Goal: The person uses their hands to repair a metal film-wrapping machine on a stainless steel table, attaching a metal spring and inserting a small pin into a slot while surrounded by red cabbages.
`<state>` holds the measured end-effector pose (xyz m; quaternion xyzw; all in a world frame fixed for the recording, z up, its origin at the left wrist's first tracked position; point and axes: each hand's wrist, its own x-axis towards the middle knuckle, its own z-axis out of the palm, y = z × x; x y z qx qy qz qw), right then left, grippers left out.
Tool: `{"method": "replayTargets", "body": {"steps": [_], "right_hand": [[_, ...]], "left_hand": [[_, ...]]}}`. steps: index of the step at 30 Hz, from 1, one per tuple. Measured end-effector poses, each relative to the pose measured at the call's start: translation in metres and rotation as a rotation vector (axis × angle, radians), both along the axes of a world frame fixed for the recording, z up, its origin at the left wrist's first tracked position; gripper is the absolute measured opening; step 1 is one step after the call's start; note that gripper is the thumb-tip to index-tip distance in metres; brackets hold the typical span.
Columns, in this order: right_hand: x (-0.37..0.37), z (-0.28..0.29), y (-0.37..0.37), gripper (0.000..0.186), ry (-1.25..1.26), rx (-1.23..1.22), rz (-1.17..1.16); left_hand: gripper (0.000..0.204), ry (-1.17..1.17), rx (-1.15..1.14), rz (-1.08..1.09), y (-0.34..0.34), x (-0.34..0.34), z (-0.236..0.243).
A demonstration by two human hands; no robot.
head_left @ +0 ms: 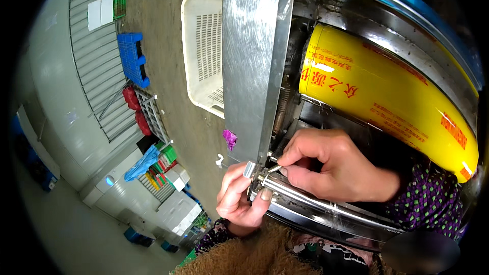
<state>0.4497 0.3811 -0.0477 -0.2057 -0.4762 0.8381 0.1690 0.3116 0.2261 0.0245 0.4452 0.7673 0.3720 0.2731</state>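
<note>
My right hand (pixel 333 165) is closed in a pinch, thumb and forefinger on a thin metal pin (pixel 274 168) at the end of a shiny steel rod (pixel 298 191). Close by, my left hand (pixel 240 201) curls around that rod's end. Its fingers lie by a small flat metal tab (pixel 249 169), with the thumb on the near side. Beyond my right hand, a large roll of yellow film (pixel 377 97) with red print sits in the steel machine. A coil spring (pixel 283 104) runs along the inner side of the machine's steel panel (pixel 249 51).
A scrap of purple leaf (pixel 230 139) lies at the panel's left edge. On the floor left of the machine stands a white plastic crate (pixel 204 51). Farther off are a blue pallet (pixel 131 58), red bags (pixel 137 109) and stacked boxes (pixel 178 209).
</note>
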Motion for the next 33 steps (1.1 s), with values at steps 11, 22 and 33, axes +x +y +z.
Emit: {"method": "replayTargets", "body": {"steps": [11,22,33], "right_hand": [[-0.004,-0.007,-0.004,0.015,0.054,-0.172,0.025],[-0.005,-0.004,-0.002,0.012,0.024,-0.281,0.069],[-0.009,-0.005,0.003,0.010,0.105,-0.040,0.010]], "left_hand": [[0.041,-0.021,0.010,-0.094,-0.012,-0.010,-0.008],[0.042,-0.054,0.065,-0.055,-0.013,-0.005,-0.013],[0.041,-0.074,0.042,-0.031,-0.004,-0.001,-0.009]]}}
